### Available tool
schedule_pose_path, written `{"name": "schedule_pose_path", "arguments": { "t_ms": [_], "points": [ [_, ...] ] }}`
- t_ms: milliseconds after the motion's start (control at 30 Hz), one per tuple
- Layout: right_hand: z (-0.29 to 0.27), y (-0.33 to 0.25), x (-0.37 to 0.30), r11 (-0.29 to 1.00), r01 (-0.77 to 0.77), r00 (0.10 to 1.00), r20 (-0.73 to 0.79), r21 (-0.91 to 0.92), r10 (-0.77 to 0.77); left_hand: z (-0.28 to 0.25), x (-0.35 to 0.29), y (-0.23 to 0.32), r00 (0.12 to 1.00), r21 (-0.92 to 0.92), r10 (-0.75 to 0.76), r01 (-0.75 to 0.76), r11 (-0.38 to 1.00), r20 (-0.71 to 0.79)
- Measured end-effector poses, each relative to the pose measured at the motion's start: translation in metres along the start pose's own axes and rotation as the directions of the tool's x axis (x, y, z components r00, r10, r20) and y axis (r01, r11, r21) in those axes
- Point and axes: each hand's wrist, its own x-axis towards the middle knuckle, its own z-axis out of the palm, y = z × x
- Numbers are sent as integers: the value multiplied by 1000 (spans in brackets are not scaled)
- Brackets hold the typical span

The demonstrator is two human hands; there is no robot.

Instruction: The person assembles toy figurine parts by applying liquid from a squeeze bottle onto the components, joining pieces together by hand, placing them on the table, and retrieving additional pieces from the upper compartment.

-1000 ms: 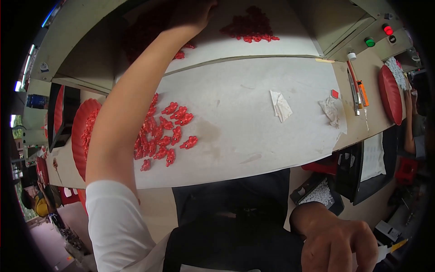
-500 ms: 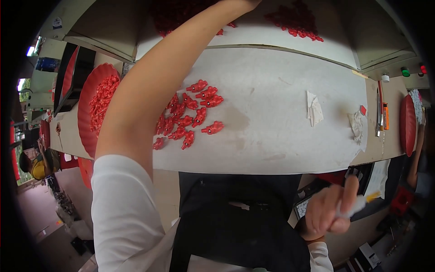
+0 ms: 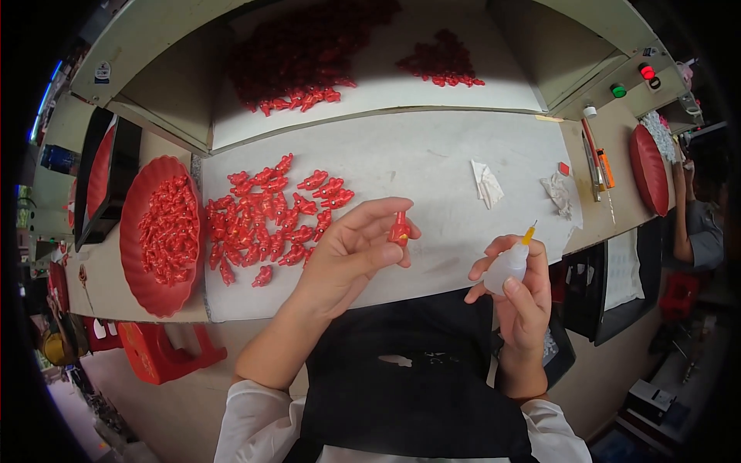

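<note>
Pinched between the thumb and fingers of my left hand (image 3: 351,251) is a small red figurine (image 3: 399,230), raised over the front of the white-papered table. My right hand (image 3: 519,289) grips a translucent white squeeze bottle (image 3: 505,268) whose yellow needle tip (image 3: 529,232) points up. The two hands are apart, and the needle does not touch the figurine. Left of my left hand, many similar red figurines (image 3: 266,216) lie spread on the paper. Beyond them, a red scalloped tray (image 3: 127,255) holds a heap of small red pieces.
An open cabinet (image 3: 370,116) at the back holds red figurines in two piles. Crumpled tissues (image 3: 486,185) and a small red square (image 3: 564,168) lie on the right of the paper. An orange-handled tool (image 3: 604,168) rests beside it. A red stool (image 3: 158,355) stands below left.
My left arm has drawn back from the cabinet, and its hand now holds a red figurine over the table. My right hand has come up and inward with the bottle, needle turned upward.
</note>
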Motion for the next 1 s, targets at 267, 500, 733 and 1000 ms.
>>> {"name": "schedule_pose_path", "arguments": {
  "t_ms": [267,500,733,1000],
  "points": [
    [3,1,-5,995,37,999,-14,-87,-39,0,-6,-43,993,-117,49,-61,991,-106],
    [0,2,-7,985,82,996,-2,-149,-84,-4,-7,-51,1000,-370,-8,15,929,19],
    [-6,0,-13,900,309,942,-36,-307,-335,-1,-6,-54,996,-396,-41,69,916,78],
    [0,-8,-9,686,551,815,129,-476,-565,-1,-5,-58,984,-405,-31,101,909,176]
  ]
}}
